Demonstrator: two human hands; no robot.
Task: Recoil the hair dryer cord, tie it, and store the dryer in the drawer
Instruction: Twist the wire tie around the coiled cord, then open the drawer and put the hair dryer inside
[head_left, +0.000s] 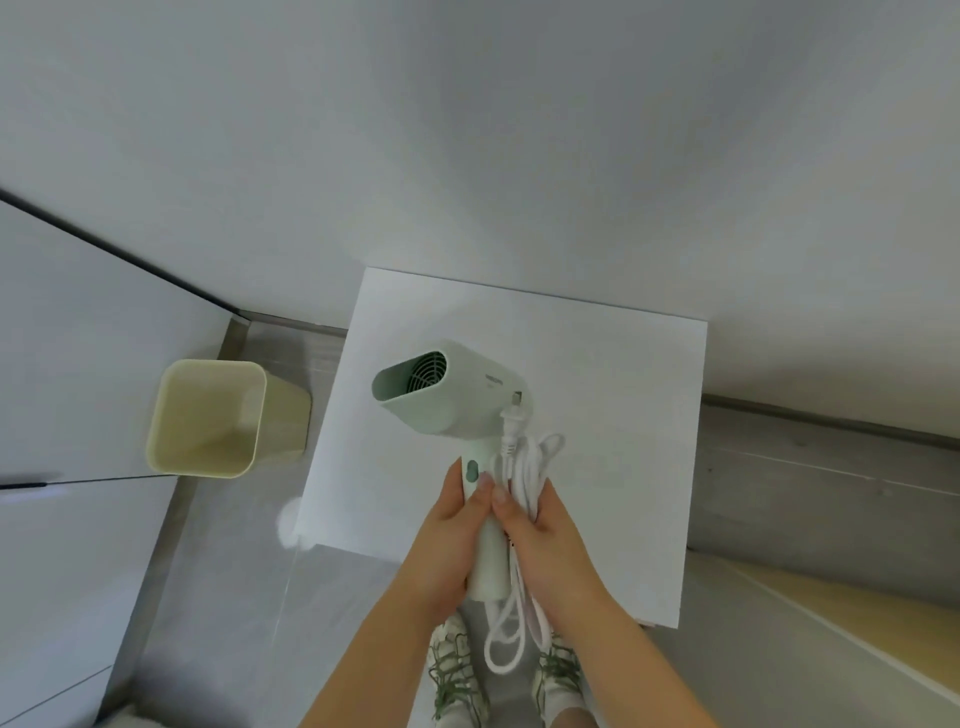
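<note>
The left hand (457, 525) grips the hair dryer (452, 389) by its handle while the right hand (545, 530) pinches the coiled cord (530, 462) against it; seemingly untied, the hanging loops could slip free

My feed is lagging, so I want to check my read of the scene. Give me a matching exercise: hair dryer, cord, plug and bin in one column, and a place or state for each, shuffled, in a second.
Column 1:
1. hair dryer
2. cord
3. plug
4. bin

Column 2:
A. on the floor, left of the white cabinet
B. looped in coils, held by the right hand
C. handle gripped by the left hand
D. resting against the dryer's body

Pairs: 1-C, 2-B, 3-D, 4-A
</note>
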